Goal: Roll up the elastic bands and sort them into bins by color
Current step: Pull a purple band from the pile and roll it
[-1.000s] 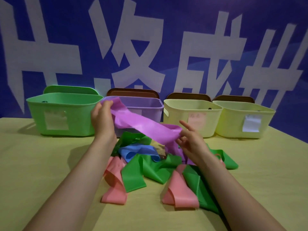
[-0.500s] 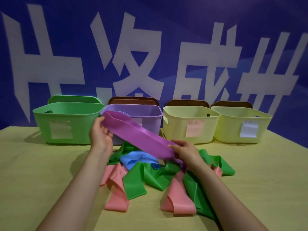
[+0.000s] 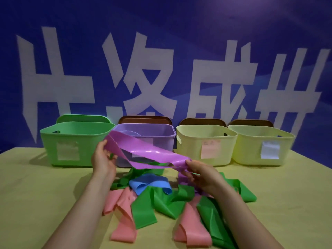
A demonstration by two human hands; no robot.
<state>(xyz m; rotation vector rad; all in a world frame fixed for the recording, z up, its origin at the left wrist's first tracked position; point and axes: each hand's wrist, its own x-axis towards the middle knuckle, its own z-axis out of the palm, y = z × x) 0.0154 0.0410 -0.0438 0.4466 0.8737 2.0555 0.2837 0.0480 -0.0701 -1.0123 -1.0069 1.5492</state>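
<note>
Four bins stand in a row on the table; before them lies a heap of bands.

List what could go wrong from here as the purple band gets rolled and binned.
1. The purple band hangs stretched in the air between the left hand and right hand; if either grip slips, it may snap back or drop onto the pile.
2. A loose roll could uncoil before it reaches the purple bin.
3. The right hand sits low over the green bands and could drag them along.
</note>
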